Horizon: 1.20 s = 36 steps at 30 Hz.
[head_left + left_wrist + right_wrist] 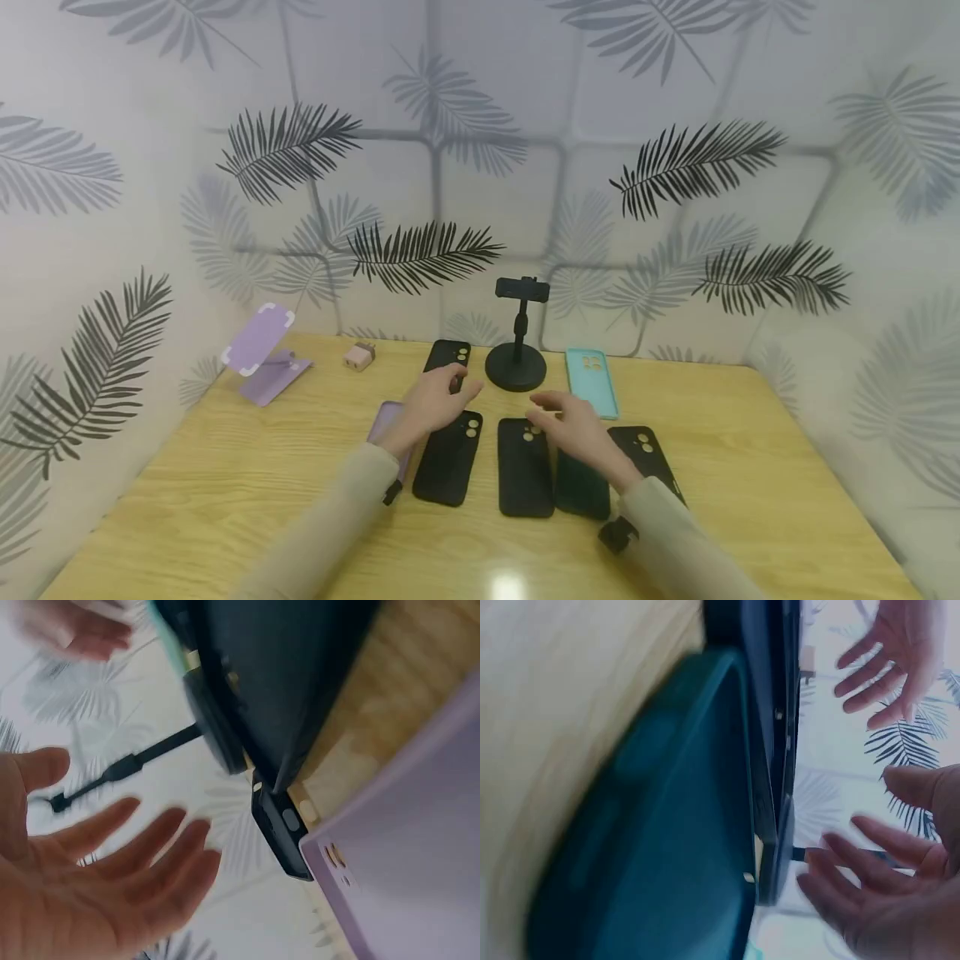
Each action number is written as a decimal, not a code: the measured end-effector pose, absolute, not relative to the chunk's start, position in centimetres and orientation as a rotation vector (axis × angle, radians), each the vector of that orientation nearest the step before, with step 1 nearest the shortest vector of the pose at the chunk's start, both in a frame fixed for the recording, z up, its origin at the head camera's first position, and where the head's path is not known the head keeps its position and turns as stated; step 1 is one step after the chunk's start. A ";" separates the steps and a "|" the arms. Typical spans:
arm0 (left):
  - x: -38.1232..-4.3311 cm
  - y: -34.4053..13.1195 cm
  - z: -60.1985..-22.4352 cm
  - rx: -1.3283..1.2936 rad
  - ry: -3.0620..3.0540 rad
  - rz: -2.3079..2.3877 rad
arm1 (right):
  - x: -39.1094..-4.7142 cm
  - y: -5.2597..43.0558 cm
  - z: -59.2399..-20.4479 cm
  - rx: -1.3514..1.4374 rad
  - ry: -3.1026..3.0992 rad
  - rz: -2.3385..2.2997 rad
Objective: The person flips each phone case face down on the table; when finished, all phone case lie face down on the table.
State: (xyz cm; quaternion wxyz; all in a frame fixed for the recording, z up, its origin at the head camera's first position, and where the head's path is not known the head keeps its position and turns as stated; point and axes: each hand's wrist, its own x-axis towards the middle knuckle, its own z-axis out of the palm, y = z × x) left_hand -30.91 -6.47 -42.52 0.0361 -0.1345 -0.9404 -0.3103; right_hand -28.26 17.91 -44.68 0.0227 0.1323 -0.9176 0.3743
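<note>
My left hand is above the table with nothing in its grasp, its fingers spread and loosely bent in the left wrist view. Below it lie a lilac phone case, a black phone case and another black case farther back, partly covered by the hand. My right hand, also holding nothing, hangs over a black phone case and a dark green case. Its fingers are relaxed and apart in the right wrist view. To its right is a black case, partly hidden by the sleeve.
A black phone stand with a round base stands behind the hands. Right of it lies a turquoise phone case. At the back left are a purple folding stand and a small plug charger. A leaf-patterned wall borders the wooden table.
</note>
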 end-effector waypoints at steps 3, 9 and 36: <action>-31.4 -8.0 -42.0 -0.415 -2.910 -1.275 | -28.7 17.3 -45.0 0.444 -2.831 1.418; -32.4 -11.7 -41.1 -0.485 -2.956 -1.657 | -29.0 15.2 -45.1 0.625 -2.894 1.628; -36.6 -20.5 -43.4 -0.558 -3.254 -1.572 | -28.7 3.8 -45.3 1.569 -2.966 1.173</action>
